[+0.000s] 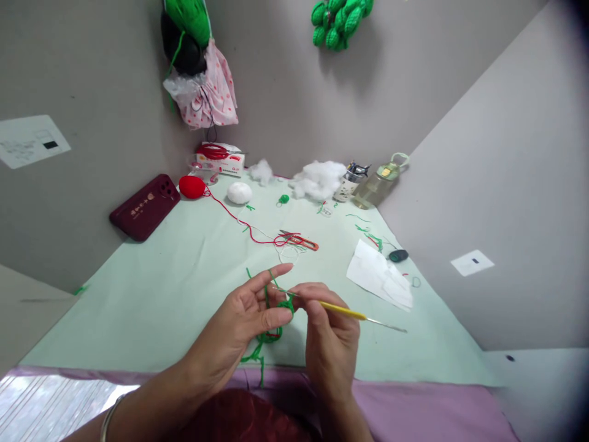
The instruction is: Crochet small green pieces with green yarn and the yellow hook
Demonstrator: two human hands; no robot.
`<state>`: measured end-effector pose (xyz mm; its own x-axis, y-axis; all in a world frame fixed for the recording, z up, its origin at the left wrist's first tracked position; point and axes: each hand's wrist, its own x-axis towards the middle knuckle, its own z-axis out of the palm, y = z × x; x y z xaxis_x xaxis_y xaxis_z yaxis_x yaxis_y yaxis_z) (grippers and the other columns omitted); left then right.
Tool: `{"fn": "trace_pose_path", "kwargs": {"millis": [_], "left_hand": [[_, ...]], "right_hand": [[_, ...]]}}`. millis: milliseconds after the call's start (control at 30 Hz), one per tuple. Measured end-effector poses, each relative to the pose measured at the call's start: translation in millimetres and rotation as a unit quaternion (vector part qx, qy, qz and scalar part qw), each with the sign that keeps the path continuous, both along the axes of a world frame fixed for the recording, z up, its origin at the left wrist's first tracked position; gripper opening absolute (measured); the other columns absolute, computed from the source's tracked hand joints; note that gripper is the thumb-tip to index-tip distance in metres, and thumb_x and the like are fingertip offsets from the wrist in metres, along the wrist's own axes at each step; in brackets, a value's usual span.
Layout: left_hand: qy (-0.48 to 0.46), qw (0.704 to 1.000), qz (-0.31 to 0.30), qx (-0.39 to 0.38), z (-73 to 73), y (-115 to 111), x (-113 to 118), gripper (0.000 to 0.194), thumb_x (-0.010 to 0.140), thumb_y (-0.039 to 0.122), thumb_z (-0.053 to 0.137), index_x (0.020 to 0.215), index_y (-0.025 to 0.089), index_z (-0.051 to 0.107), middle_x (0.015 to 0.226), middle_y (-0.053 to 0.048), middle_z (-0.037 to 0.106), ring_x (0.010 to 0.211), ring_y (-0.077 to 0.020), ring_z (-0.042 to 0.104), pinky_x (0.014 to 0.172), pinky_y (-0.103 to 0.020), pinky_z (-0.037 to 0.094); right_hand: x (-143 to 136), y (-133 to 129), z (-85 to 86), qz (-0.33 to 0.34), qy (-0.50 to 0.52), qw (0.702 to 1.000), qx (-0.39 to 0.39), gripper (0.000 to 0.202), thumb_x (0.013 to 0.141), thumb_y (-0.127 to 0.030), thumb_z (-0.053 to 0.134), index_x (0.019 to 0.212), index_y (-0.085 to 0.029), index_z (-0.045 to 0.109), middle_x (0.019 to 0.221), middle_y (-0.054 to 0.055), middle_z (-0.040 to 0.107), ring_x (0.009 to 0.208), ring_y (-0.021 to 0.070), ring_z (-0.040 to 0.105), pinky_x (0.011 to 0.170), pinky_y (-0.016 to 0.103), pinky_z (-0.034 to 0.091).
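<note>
My left hand [248, 316] pinches a small piece of green crochet work [286, 304] between thumb and fingers. A green strand runs up over its raised index finger. In my right hand [332, 331] is a crochet hook with a yellow handle [343, 309], held like a pen. The hook's thin metal tip reaches left to the green stitches, and its other metal end points out to the right. Below the left hand hang green yarn loops [271, 336] with a bit of red among them. The stitches under my fingertips are partly hidden.
Beyond the hands lie orange-handled snips [304, 240], red yarn [192, 186] and a white ball [239, 193]. White stuffing [319, 179], a pen cup [347, 186] and a bottle [378, 183] line the back. A dark red phone [145, 207] leans left; white paper [378, 276] lies right.
</note>
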<state>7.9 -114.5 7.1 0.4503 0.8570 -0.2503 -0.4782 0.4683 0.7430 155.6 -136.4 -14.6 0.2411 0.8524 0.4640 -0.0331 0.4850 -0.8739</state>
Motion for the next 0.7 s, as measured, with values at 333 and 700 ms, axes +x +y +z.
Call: {"fn": "trace_pose_path", "kwargs": {"millis": [333,700], "left_hand": [[0.034,0.998,0.040,0.043,-3.5,-3,3,0.049,0.079,0.027,0.090,0.126,0.038,0.077,0.087,0.002,0.061,0.083,-0.0116,0.054,0.071,-0.022,0.045],[-0.004,1.000,0.018,0.002,1.8,-5,5,0.056,0.081,0.025,0.088,0.134,0.036,0.072,0.096,0.001,0.066,0.089,-0.0118,0.058,0.072,-0.023,0.042]], "right_hand": [[-1,-11,2.6,-0.036,-0.131,0.989,0.052,0.031,0.098,-0.008,0.061,0.113,-0.029,0.079,0.102,0.003,0.080,0.099,0.0164,0.072,0.086,0.029,0.060],[-1,-8,-1.4,-0.040,-0.046,0.998,0.009,0.021,0.099,-0.018,0.064,0.103,-0.030,0.081,0.097,0.001,0.076,0.094,0.0143,0.069,0.076,0.026,0.057]]}}
